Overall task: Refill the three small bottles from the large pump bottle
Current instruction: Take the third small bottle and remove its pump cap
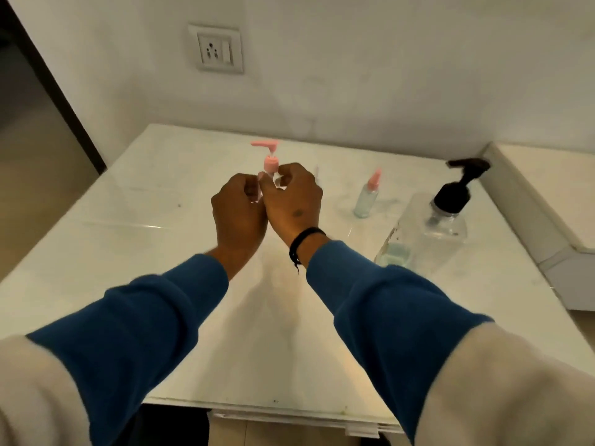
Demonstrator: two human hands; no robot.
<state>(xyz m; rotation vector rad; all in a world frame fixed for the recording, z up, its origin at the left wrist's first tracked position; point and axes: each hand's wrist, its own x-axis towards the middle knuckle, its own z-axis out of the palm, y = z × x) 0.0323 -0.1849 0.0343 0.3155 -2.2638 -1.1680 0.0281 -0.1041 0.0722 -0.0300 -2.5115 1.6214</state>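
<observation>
Left hand (pixel 238 214) grips the small clear bottle with the pink pump cap (pixel 269 162); right hand (pixel 291 196) pinches its collar, apparently unscrewing it. Both stand well left of the large clear black-pump bottle (pixel 446 217); a pink-capped spray bottle (pixel 367 196) stands between. The next move likely requires lifting the cap off.

2 sm pink-cap bottles (pixel 269 162) (pixel 367 196), 1 lg pump bottle (pixel 441 220), 2 hands (pixel 238 210) (pixel 294 197)

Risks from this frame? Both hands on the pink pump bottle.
1. Both hands grip the small pump bottle in mid-air; it may slip or spill if the pump is being unscrewed.
2. The spray bottle stands close beside the right forearm; it could get tipped.
3. The large pump bottle looks nearly empty.
</observation>
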